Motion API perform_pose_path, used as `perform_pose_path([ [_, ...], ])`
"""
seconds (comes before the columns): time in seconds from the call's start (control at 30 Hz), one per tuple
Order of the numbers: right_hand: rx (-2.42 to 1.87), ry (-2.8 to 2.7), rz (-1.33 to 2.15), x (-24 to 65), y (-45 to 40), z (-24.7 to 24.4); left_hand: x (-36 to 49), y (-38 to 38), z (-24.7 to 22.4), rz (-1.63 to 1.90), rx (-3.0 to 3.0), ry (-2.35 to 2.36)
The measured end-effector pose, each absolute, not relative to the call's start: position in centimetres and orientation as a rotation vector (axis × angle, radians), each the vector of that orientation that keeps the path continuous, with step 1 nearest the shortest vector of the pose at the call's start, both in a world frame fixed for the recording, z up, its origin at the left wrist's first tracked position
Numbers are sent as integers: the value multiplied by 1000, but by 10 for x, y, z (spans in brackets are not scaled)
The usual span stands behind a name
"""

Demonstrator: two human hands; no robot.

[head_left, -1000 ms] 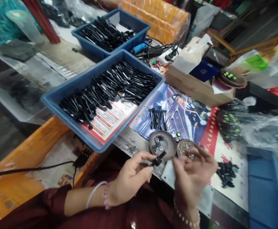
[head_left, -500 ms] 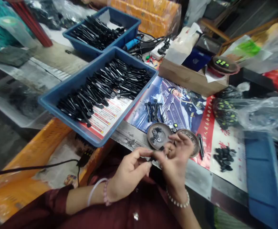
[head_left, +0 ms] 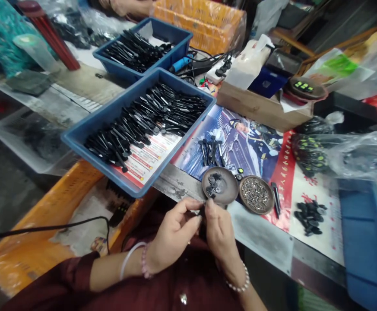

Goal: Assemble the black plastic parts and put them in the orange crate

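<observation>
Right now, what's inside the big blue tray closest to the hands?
The blue tray holds a heap of thin black sticks. Under them lies a red and white printed sheet. Most of that sheet is covered by the sticks.

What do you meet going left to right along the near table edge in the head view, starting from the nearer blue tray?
Nearer blue tray of black parts → dish of black pieces → dish of small metal bits → loose black stick → small pile of black caps → blue bin at the right edge.
</observation>
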State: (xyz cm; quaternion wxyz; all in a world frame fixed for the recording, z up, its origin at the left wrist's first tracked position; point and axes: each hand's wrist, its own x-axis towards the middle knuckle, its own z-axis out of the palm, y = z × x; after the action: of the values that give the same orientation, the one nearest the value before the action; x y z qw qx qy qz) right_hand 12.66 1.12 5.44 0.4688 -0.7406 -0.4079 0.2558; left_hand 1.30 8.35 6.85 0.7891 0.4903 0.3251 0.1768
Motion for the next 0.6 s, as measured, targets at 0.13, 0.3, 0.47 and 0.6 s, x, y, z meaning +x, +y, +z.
perform_pose_path([
  [0.13, -1765, -960, 709, 130, 8, 55, 12, 83, 68, 396, 1074, 640],
  [0.3, -1825, -1013, 685, 134, 0, 50, 13, 81, 66, 362, 1061, 625],
  [0.47, -1788, -1121, 534, 131, -4, 49, 12, 81, 64, 402, 1110, 566],
  [0.6, -1801, -979, 688, 130, -4, 49, 11, 82, 62, 367, 1120, 598],
])
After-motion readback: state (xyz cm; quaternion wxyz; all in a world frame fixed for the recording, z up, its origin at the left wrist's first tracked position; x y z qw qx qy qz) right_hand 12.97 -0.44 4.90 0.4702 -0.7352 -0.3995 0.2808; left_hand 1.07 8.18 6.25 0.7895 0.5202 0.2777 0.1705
